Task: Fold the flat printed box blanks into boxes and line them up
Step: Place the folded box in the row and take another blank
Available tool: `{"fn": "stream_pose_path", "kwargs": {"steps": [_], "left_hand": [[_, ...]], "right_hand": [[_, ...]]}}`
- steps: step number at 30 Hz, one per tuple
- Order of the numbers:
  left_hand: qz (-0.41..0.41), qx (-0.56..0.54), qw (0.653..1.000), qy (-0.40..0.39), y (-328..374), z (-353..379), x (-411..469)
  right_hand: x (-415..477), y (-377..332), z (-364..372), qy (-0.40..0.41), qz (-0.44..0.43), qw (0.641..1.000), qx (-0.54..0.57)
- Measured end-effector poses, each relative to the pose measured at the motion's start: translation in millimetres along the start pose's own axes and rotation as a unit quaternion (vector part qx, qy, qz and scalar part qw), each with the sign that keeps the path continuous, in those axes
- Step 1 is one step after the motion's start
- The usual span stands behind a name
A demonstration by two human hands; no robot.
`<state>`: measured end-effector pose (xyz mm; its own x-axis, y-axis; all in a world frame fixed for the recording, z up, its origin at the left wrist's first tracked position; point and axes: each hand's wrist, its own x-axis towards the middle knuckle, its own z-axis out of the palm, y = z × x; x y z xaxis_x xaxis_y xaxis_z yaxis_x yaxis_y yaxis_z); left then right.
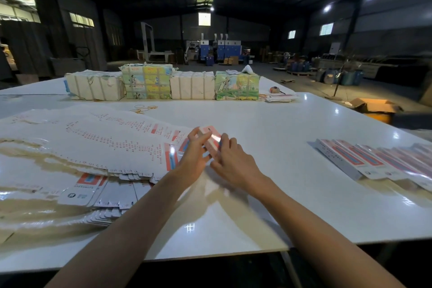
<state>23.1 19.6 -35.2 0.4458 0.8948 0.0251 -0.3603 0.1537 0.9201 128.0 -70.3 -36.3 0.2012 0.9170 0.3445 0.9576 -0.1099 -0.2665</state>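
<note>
Box blank [209, 138] between both hands [195, 155] [233, 159]

Nothing reads clearly. The flat blanks [79, 192] carry a round logo mark and small print, and the folded boxes [346, 159] and wrapped bundles [147, 84] show printing too — all too blurred to make out.

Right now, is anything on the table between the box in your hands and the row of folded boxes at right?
Nothing visible. The left hand and right hand hold the box; only bare white table lies between it and the row of folded boxes. The flat blanks lie left.
</note>
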Motion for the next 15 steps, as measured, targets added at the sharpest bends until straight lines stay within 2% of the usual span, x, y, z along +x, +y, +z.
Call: {"fn": "stream_pose_path", "kwargs": {"steps": [1, 2, 3, 5, 6, 7, 8, 9, 11, 15], "left_hand": [[0.030, 0.127, 0.992, -0.003, 2, -1, -1], [0.074, 0.274, 0.959, 0.007, 2, -4, 1], [0.128, 0.425, 0.896, 0.028, 2, -11, 3], [0.209, 0.667, 0.710, 0.087, 4, -28, 1], [0.209, 0.745, 0.623, 0.119, 5, -37, 0], [0.179, 0.799, 0.555, 0.148, 6, -44, -1], [0.132, 0.832, 0.514, 0.164, 8, -49, -3], [0.086, 0.848, 0.496, 0.169, 11, -52, -5], [0.035, 0.858, 0.486, 0.163, 15, -56, -4], [0.022, 0.850, 0.501, 0.161, 17, -57, -1]], "right_hand": [[-1, 5, -1, 0.012, 0.017, 1.000, 0.018], [-1, 14, -4, 0.022, 0.037, 0.999, 0.028], [0, 26, -8, 0.032, 0.057, 0.998, 0.023], [-2, 60, -20, 0.055, 0.087, 0.994, -0.024], [-4, 80, -27, 0.061, 0.101, 0.992, -0.054], [-7, 100, -35, 0.063, 0.116, 0.988, -0.075], [-10, 119, -42, 0.065, 0.132, 0.985, -0.092], [-15, 137, -48, 0.067, 0.151, 0.980, -0.110], [-24, 170, -57, 0.077, 0.182, 0.967, -0.158], [-39, 213, -69, 0.051, 0.216, 0.927, -0.302]]}}
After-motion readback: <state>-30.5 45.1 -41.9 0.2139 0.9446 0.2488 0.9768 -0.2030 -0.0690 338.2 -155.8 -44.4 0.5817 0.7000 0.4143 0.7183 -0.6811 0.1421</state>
